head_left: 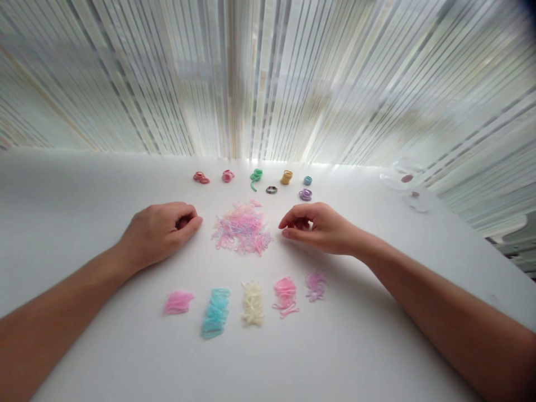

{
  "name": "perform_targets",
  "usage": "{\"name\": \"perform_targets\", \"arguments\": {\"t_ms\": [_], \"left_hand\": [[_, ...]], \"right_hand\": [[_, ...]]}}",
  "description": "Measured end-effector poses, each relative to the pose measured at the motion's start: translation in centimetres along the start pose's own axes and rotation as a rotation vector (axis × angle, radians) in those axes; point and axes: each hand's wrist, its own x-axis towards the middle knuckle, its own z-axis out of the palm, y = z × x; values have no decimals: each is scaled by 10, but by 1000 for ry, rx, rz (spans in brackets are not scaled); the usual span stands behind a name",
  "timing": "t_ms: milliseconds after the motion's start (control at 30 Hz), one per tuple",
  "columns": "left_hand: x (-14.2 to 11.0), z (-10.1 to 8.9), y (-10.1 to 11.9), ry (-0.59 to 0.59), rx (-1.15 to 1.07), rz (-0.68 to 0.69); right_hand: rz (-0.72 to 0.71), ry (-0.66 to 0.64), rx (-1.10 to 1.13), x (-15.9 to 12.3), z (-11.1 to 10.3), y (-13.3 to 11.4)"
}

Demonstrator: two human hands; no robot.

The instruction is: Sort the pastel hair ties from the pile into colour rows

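A mixed heap of thin pastel elastic bands (243, 230) lies in the middle of the white table (84, 184). My left hand (161, 230) rests on the table just left of the heap, fingers curled in loosely with nothing visible in them. My right hand (320, 226) rests just right of the heap, its fingers bent and pinched together near the thumb; whether they hold a band is hidden. In front of the heap lie sorted piles: pink (178, 301), blue (215, 312), cream (253, 304), a second pink (285, 295) and lilac (315, 285).
Thicker bands sit in a far row: red (201, 177), pink (228, 176), green (255, 176), dark (271, 190), yellow (286, 177), blue (307, 180), purple (305, 194). A clear plastic container (404, 181) stands far right. Striped curtains hang behind the table.
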Motion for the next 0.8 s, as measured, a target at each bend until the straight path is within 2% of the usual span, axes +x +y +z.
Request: {"name": "perform_targets", "arguments": {"t_ms": [267, 800], "left_hand": [[0, 0, 1, 1, -4, 0], [0, -3, 5, -30, -13, -46]], "right_hand": [[-148, 60, -28, -2, 24, -4], [-214, 107, -83, -1, 32, 2]]}}
